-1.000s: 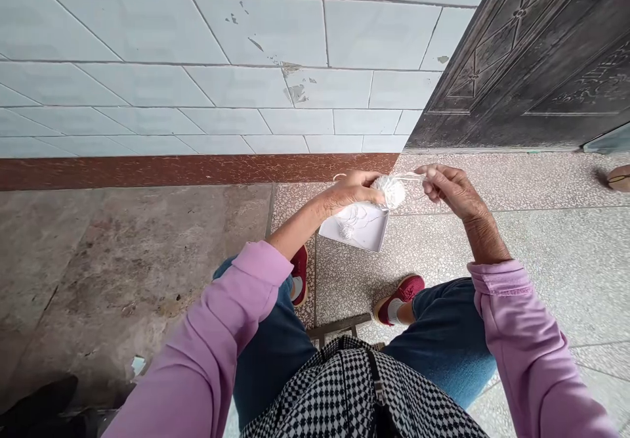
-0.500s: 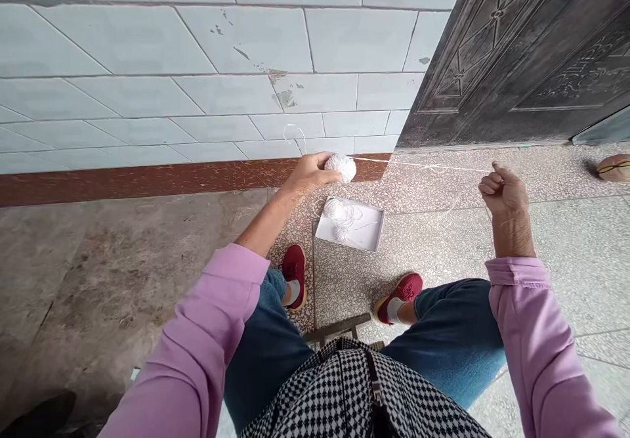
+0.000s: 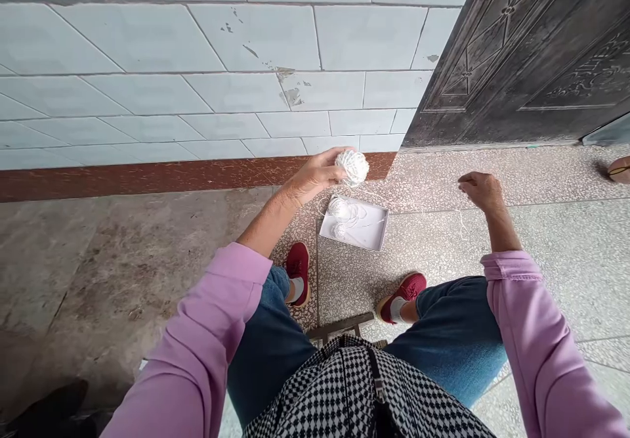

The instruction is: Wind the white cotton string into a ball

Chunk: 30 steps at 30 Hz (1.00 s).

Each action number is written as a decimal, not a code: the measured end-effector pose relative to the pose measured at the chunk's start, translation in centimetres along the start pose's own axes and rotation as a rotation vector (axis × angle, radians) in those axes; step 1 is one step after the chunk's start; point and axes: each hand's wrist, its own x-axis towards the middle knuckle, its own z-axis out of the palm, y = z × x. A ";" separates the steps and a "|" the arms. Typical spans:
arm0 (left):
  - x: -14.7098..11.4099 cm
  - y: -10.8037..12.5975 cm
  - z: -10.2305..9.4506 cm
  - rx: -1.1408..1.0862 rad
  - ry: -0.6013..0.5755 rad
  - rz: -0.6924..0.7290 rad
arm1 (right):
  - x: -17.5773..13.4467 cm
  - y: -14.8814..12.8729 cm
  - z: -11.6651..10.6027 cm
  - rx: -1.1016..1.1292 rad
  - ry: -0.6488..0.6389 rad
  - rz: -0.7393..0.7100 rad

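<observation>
Here's the ball of white yarn [image 3: 352, 167], round and plump, wound in criss-crossing turns, held aloft beyond the far edge of the shallow white box [image 3: 369, 233]; a thin strand [image 3: 375, 196] sags loosely below it, trailing past the box's right side.

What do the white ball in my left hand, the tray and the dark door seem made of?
White ball: matt string or yarn; wound strands show. Tray: probably cardboard, pale and smooth, with thin straight walls. Dark door: perhaps metal, dull-sheened with raised patterns, though painted wood is possible.
</observation>
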 end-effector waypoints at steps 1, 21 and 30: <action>0.0 0.1 0.1 -0.030 -0.005 -0.003 | 0.0 -0.1 0.0 -0.064 0.005 0.027; 2.9 -1.7 3.7 0.130 0.315 0.046 | -11.1 -17.9 9.0 0.521 -0.500 -0.599; 1.4 -2.0 5.0 0.236 -0.164 -0.110 | -8.0 -16.4 3.7 0.512 -0.195 -0.502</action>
